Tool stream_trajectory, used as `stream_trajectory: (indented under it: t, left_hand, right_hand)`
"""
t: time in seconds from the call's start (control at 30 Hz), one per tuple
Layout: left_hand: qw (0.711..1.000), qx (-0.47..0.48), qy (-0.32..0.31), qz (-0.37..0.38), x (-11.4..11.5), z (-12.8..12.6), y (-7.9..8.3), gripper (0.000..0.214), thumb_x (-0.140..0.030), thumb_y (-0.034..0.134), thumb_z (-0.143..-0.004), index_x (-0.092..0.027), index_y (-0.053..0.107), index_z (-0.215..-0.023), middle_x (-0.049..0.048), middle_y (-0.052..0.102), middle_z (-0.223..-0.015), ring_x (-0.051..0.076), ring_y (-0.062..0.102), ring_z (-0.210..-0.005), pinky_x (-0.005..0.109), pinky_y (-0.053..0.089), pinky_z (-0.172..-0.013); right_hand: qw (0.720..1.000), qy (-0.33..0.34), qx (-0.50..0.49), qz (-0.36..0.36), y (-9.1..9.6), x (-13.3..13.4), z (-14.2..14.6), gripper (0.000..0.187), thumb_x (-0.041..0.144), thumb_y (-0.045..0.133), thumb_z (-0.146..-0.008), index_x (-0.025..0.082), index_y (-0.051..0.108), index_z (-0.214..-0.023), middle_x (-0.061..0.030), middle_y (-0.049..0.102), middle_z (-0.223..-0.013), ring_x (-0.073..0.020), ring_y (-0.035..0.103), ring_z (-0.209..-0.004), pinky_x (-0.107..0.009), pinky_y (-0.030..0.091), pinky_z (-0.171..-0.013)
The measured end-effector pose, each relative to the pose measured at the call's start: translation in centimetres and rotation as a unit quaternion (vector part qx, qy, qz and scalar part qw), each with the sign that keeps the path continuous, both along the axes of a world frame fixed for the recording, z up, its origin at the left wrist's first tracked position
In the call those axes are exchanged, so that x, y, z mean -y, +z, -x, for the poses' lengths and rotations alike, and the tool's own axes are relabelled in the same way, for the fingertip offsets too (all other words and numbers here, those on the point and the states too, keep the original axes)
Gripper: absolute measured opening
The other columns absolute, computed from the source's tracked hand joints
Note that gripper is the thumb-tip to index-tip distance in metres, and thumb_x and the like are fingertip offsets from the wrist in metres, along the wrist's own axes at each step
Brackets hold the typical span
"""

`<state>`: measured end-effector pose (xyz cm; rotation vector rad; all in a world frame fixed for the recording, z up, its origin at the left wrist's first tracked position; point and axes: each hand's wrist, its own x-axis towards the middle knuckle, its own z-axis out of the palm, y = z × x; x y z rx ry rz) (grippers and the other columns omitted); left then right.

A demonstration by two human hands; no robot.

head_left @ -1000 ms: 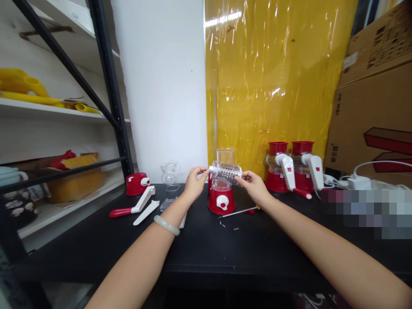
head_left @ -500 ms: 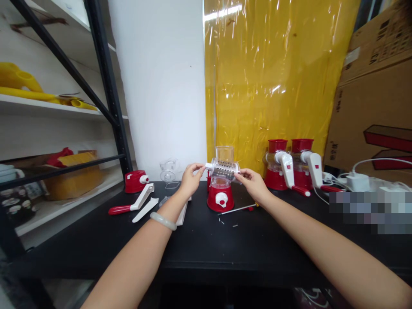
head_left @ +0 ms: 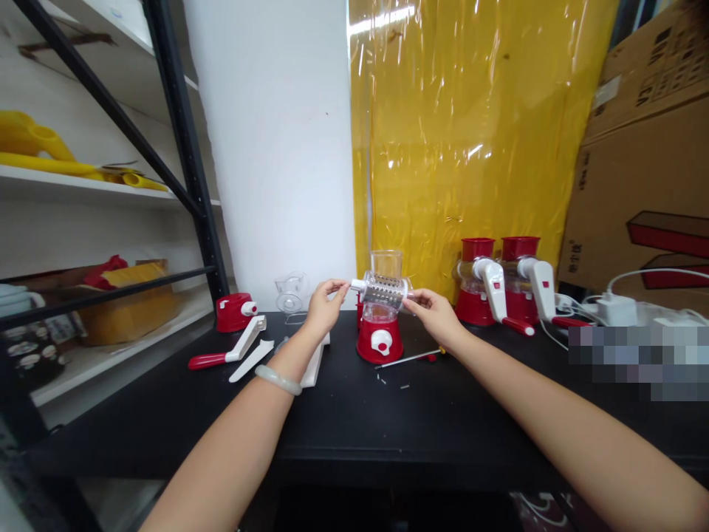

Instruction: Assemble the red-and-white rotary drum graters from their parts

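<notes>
A metal grater drum [head_left: 388,291] with a white shaft lies level between my hands, in front of a clear plastic hopper [head_left: 386,262]. My left hand [head_left: 326,307] pinches the tip of the shaft. At the drum's other end, the fingers of my right hand [head_left: 433,314] grip the clear rim. Below stands a red grater base [head_left: 379,341] with a white knob on its front. A thin metal rod [head_left: 407,360], perhaps a screwdriver, lies before the base beside several tiny metal pieces [head_left: 405,386].
On the left are a second red base [head_left: 235,313], a crank handle [head_left: 233,353], a white strip [head_left: 251,361] and a clear housing [head_left: 290,292]. Two assembled rotary graters [head_left: 477,284] stand at the right, near white chargers [head_left: 617,312] with cables. A black shelf post [head_left: 182,140] borders the table's left.
The drum and my left hand have shifted very slightly left. Both hands keep the same grip, and the view has moved a little.
</notes>
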<state>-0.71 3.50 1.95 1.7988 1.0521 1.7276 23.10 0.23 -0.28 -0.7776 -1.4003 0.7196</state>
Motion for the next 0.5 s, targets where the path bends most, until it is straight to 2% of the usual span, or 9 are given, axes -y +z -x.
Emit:
stream_trajectory:
  t: [0.07, 0.13, 0.2, 0.27, 0.33, 0.43, 0.5]
  left_hand:
    - [0.998, -0.047, 0.045, 0.000, 0.4, 0.8, 0.4, 0.038, -0.051, 0.053, -0.081, -0.017, 0.062, -0.093, 0.0111, 0.063, -0.108, 0.022, 0.061, -0.099, 0.032, 0.055, -0.071]
    - [0.979, -0.147, 0.143, -0.001, 0.9, 2.0, 0.8, 0.039, -0.050, 0.048, -0.085, -0.017, 0.061, -0.100, 0.0135, 0.064, -0.111, 0.023, 0.062, -0.096, 0.035, 0.053, -0.076]
    - [0.927, -0.272, 0.255, 0.036, 1.5, 3.2, 1.1, 0.043, -0.051, 0.052, -0.083, -0.016, 0.058, -0.107, 0.0171, 0.065, -0.111, 0.027, 0.064, -0.096, 0.041, 0.050, -0.082]
    - [0.868, -0.374, 0.305, 0.115, 1.9, 4.1, 1.1, 0.051, -0.056, 0.060, -0.075, -0.016, 0.059, -0.107, 0.0207, 0.066, -0.109, 0.033, 0.064, -0.097, 0.043, 0.048, -0.081]
    - [0.827, -0.446, 0.289, 0.182, 2.2, 4.5, 1.0, 0.055, -0.061, 0.068, -0.063, -0.016, 0.063, -0.095, 0.0219, 0.069, -0.101, 0.035, 0.066, -0.093, 0.041, 0.049, -0.076]
    - [0.800, -0.510, 0.202, 0.244, 2.5, 4.2, 0.9, 0.047, -0.057, 0.077, -0.048, -0.018, 0.065, -0.072, 0.0165, 0.072, -0.076, 0.030, 0.068, -0.070, 0.035, 0.049, -0.064]
    - [0.778, -0.540, 0.161, 0.278, 2.8, 3.7, 0.9, 0.038, -0.050, 0.078, -0.046, -0.019, 0.062, -0.060, 0.0115, 0.068, -0.059, 0.026, 0.065, -0.057, 0.033, 0.048, -0.057]
  right_hand:
    - [1.000, 0.003, 0.000, -0.004, 0.0, 0.1, 0.0, 0.038, 0.049, 0.076, -0.060, 0.018, 0.066, -0.079, -0.0054, 0.071, -0.081, -0.0184, 0.065, -0.078, -0.035, 0.050, -0.081]
    - [1.000, 0.004, 0.001, -0.006, 0.1, 0.2, -0.1, 0.038, 0.049, 0.076, -0.060, 0.018, 0.066, -0.079, -0.0053, 0.071, -0.080, -0.0184, 0.065, -0.077, -0.036, 0.050, -0.080]
    - [1.000, 0.003, 0.003, -0.009, 0.1, 0.3, -0.1, 0.038, 0.050, 0.076, -0.060, 0.018, 0.066, -0.079, -0.0053, 0.071, -0.080, -0.0189, 0.066, -0.077, -0.036, 0.051, -0.080]
    - [1.000, 0.003, 0.005, -0.010, 0.2, 0.3, -0.2, 0.039, 0.051, 0.076, -0.060, 0.019, 0.066, -0.079, -0.0056, 0.071, -0.081, -0.0196, 0.066, -0.078, -0.036, 0.051, -0.079]
    - [1.000, 0.004, 0.002, -0.010, 0.2, 0.3, -0.1, 0.039, 0.051, 0.077, -0.059, 0.019, 0.066, -0.078, -0.0058, 0.072, -0.081, -0.0199, 0.066, -0.079, -0.037, 0.052, -0.080]
    - [1.000, 0.007, -0.006, -0.010, 0.3, 0.3, -0.1, 0.038, 0.049, 0.077, -0.059, 0.018, 0.067, -0.078, -0.0058, 0.072, -0.081, -0.0195, 0.067, -0.079, -0.037, 0.052, -0.080]
    - [1.000, 0.009, -0.008, -0.009, 0.3, 0.3, -0.1, 0.036, 0.047, 0.077, -0.060, 0.018, 0.067, -0.078, -0.0059, 0.072, -0.081, -0.0191, 0.067, -0.079, -0.037, 0.052, -0.081]
